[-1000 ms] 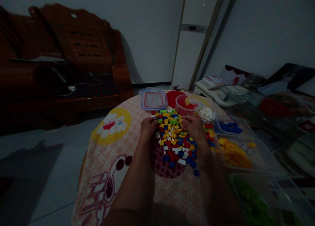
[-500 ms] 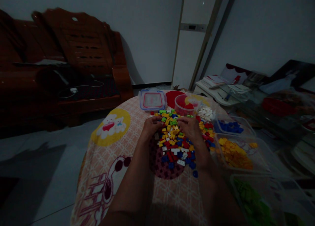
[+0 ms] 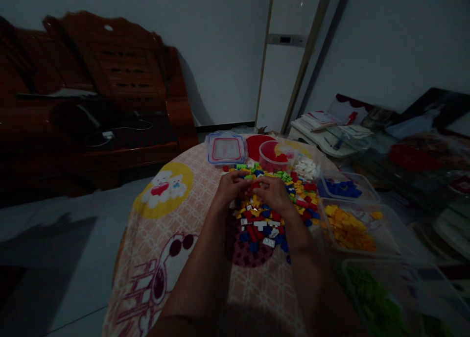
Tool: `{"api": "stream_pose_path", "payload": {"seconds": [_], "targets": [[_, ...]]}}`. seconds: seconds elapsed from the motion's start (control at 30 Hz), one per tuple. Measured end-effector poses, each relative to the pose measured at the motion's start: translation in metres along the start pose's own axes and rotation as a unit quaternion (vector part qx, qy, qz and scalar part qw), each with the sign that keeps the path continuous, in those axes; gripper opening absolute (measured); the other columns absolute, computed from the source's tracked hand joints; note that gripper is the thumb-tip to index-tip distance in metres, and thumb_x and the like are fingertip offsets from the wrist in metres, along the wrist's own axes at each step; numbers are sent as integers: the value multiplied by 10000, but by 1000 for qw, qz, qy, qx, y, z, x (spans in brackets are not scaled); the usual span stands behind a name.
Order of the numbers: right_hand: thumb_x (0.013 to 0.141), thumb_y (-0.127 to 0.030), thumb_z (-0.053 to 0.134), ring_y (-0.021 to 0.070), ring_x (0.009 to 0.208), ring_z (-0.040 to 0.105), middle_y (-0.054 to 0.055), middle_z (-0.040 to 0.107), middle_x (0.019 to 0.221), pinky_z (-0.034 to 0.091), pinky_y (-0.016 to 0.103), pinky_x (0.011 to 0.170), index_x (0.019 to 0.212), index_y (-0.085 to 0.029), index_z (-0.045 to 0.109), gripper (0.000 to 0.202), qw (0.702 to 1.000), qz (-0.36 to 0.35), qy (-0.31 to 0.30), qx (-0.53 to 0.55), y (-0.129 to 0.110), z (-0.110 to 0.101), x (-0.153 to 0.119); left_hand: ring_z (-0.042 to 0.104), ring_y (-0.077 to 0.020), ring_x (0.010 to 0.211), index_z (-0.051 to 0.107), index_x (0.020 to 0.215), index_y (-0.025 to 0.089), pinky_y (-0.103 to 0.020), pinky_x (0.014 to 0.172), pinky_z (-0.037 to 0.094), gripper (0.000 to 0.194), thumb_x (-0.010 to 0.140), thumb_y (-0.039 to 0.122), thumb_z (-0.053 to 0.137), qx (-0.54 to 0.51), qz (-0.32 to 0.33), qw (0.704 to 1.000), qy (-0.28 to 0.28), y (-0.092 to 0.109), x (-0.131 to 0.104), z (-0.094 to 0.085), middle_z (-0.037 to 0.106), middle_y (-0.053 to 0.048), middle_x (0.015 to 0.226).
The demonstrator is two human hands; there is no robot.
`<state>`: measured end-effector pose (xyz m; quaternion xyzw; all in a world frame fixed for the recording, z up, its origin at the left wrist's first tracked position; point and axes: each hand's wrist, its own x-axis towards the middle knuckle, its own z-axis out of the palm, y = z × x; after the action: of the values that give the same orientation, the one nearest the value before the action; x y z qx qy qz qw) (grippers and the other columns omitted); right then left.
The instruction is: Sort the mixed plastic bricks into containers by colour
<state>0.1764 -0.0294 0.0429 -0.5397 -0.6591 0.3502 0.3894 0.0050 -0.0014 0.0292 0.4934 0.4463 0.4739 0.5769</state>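
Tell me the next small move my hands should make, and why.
Probably use your right hand to pinch one of the yellow bricks in the mixed pile: they lie close to it and your left hand, and the clear tray to the right holds yellow pieces. Whether either hand holds something now, I can't tell.

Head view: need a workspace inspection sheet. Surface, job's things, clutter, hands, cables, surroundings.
Surface: pink-and-white patterned cloth.
Job's things: mixed heap of coloured plastic bricks; to its right, clear plastic tubs of blue bricks, yellow bricks and green bricks; beyond, red bricks in a round clear tub.
Clutter: blue-edged rectangular clear plastic lid; flat red disc.
Hands: left hand and right hand close together over the heap; grip unclear.
Cables: white cable with plug, on the bench.
Surroundings: reddish-brown wooden bench; tall white unit.
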Motion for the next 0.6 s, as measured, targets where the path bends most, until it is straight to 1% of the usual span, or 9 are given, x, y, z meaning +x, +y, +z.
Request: {"api": "stream_pose_path", "payload": {"seconds": [0.1, 0.17, 0.2, 0.27, 0.3, 0.33, 0.4, 0.47, 0.6], "targets": [[682, -246, 682, 133, 457, 574, -49, 597, 536, 465, 231, 457, 953, -162, 740, 290, 995, 64, 42, 59, 5, -11, 3, 535, -104, 430, 717, 982, 125, -213, 429, 387, 434, 655, 403, 780, 12, 10, 997, 70, -7, 4, -6, 708, -21, 641], [682, -264, 674, 148, 468, 608, -23, 640, 575, 499, 240, 443, 1010, -142, 719, 354, 985, 86, 98, 114, 8, -21, 10, 515, -89, 440, 731, 893, 130, -201, 429, 350, 356, 690, 422, 743, 34, 21, 993, 113, -11, 7, -9, 698, -15, 636], [684, -267, 667, 158, 514, 644, -4, 673, 628, 539, 252, 479, 1061, -135, 705, 401, 977, 79, 137, 144, 10, -26, 14, 511, -86, 452, 733, 853, 133, -198, 436, 341, 329, 703, 427, 726, 42, 22, 991, 126, -13, 8, -10, 689, -11, 629], [676, -268, 679, 188, 740, 729, 65, 749, 892, 617, 297, 650, 1226, -137, 642, 566, 953, 29, 220, 208, 15, -34, 24, 496, -80, 465, 730, 799, 137, -196, 447, 331, 305, 714, 429, 703, 41, 19, 990, 137, -15, 9, -9, 669, -5, 616], [659, -262, 704, 209, 898, 738, 110, 739, 1092, 627, 327, 753, 1329, -147, 580, 691, 943, 2, 239, 232, 18, -38, 28, 489, -78, 469, 727, 793, 138, -197, 452, 333, 303, 711, 429, 701, 31, 15, 990, 136, -15, 9, -8, 664, -4, 620], [656, -266, 714, 234, 1032, 717, 157, 679, 1267, 620, 363, 830, 1413, -150, 507, 794, 936, -20, 246, 252, 20, -40, 32, 490, -78, 476, 725, 797, 138, -200, 461, 344, 307, 703, 430, 706, 15, 11, 991, 136, -15, 9, -7, 663, -6, 630], [674, -293, 715, 276, 1203, 649, 210, 543, 1454, 592, 427, 927, 1505, -146, 397, 902, 929, -36, 250, 272, 25, -44, 38, 527, -88, 516, 719, 816, 139, -211, 502, 395, 323, 679, 432, 730, -22, 5, 991, 135, -14, 9, -5, 673, -15, 672], [689, -296, 701, 283, 1299, 587, 207, 475, 1523, 551, 462, 1005, 1536, -151, 348, 929, 926, -32, 250, 282, 28, -46, 40, 579, -104, 583, 714, 838, 141, -228, 569, 451, 340, 650, 422, 754, -50, 3, 989, 138, -14, 9, -5, 692, -27, 734], [697, -249, 675, 261, 1368, 531, 184, 466, 1544, 458, 477, 1115, 1534, -144, 353, 903, 928, -28, 243, 283, 27, -48, 37, 627, -121, 679, 708, 907, 137, -249, 657, 495, 375, 626, 382, 748, -83, 12, 986, 144, -15, 11, -8, 724, -48, 846]]}}
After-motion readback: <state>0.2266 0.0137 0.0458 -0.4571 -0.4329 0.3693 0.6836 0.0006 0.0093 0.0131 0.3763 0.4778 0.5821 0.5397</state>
